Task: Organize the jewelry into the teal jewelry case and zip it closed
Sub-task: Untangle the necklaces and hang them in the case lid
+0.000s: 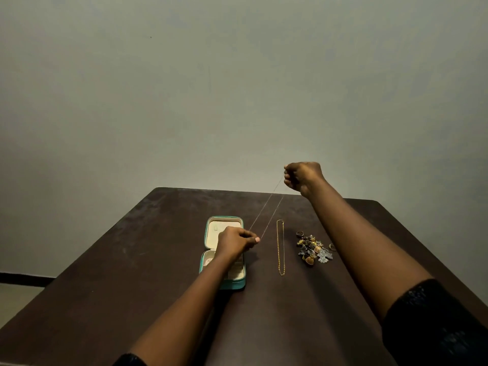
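left hand (237,240) at frame centre pinches the lower end of a thin chain (265,204), over the open teal jewelry case (232,285). right hand (303,178) is raised above centre-right, fingers curled on the chain's top end. chain runs taut as two faint strands, hard to see against the wall. left forearm hides much of the case's lower half, compartments unclear. right of the case on the table (158,260): gold chain (280,247) laid straight, then a pile of small jewelry (314,250), pieces too small to tell apart. right arm partly hides a ring (332,247)
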`<state>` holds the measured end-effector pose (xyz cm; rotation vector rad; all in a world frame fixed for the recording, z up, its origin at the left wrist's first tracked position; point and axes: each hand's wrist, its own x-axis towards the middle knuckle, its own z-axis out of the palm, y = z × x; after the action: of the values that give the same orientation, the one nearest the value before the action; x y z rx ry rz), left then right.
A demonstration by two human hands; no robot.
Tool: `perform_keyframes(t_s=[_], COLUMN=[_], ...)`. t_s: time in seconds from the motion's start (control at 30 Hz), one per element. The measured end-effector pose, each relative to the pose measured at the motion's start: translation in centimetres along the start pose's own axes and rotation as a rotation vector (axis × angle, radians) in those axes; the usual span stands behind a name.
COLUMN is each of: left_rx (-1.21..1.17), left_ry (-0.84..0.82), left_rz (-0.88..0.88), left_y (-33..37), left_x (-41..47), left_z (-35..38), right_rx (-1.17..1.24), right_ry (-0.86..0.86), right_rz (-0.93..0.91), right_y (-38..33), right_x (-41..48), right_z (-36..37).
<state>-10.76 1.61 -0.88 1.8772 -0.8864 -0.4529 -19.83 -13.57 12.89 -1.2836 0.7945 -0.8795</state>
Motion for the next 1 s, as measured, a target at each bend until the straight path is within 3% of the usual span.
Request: perform_keyframes(t_s=[0.13, 0.37, 0.5, 0.67, 0.73, 0.87, 1.0], left_rx=[0.231, 0.554, 0.646, 0.679, 0.833, 1.025, 1.066], left_ry=[0.023, -0.145, -0.123, -0.063, -0.039, -0.053, -0.066], left_rz=[0.038, 0.111, 0.146, 0.4, 0.453, 0.5, 0.5], left_y=[-0.1, 0.5, 1.3, 0.1, -0.2, 0.0, 0.4], left_x=[0.3, 0.2, -0.7, -1.3, -1.5, -1.5, -1.4], left_z=[1.0, 2.6, 3.5, 3.4, 3.1, 3.1, 3.1], right_rx=[-0.125, -0.698, -0.948, -1.083, -1.11, -1.178, -1.283], right_ry=[-0.035, 0.079, 0.062, 0.046, 0.006, -0.077, -0.151], right_rz=[-0.018, -0.317, -0.449, -0.472, -0.463, -0.425, -0.399], right_y=[1.1, 3.6, 6.2, 9.3, 10.4, 12.1, 13.3], right_x=[1.8, 5.7, 7.4, 8.4, 9.0, 10.1, 10.8], right_z=[-1.2, -2.0, -1.8, -1.0, -0.7, 0.1, 0.5])
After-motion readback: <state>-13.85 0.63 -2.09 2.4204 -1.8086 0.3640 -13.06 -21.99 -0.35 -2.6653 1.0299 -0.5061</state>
